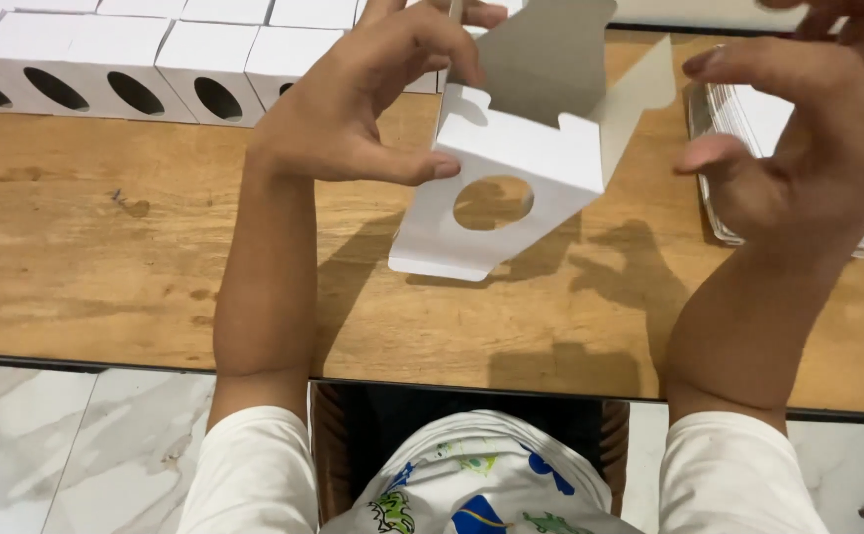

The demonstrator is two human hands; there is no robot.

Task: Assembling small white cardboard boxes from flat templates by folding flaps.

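1. White card box point(511, 173), half-folded, at centre frame, raised above the wooden table point(105, 257); round window faces the camera.
2. Left hand point(353, 109) pinches the box's upper left edge, thumb below and fingers above, steadying it.
3. Right hand point(808, 129) spread open, off the box, beside its loose flap.
4. Finished boxes point(115, 59) line upper left; flat blanks point(748, 119) stacked at right, within reach.

It looked like a home packing spot: a worn wooden table point(105, 257) on marble-patterned floor tiles point(46, 445), finished white boxes point(125, 59) rowed at eleven o'clock, flat blanks point(748, 119) stacked at two.
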